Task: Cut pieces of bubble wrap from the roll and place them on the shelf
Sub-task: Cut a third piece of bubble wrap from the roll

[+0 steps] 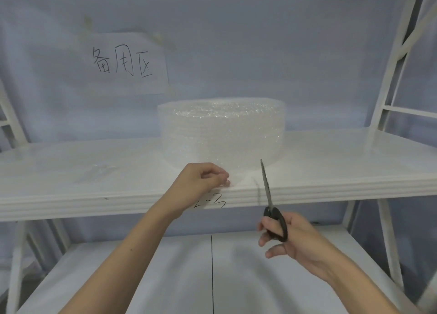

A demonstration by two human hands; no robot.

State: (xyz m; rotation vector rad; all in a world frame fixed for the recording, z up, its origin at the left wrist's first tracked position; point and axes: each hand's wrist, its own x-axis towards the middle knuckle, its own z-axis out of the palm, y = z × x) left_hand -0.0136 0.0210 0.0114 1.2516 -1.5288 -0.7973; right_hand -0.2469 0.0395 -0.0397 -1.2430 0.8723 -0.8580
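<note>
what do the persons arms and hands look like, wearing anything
Both forearms are bare as far as the frame shows: no sleeves, gloves, watch or bracelets in view. The left hand and right hand show no rings that can be made out. Nails look short and unpainted, though the picture is soft.

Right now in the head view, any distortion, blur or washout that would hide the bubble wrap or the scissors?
Head view: wide-angle bends the shelf edge and the side frames. The bubble wrap roll is pale on white, so its loose end by the left hand barely shows. The scissors in the right hand read sharp, with a faint shadow on the shelf. Lighting soft, no hard glare.
</note>
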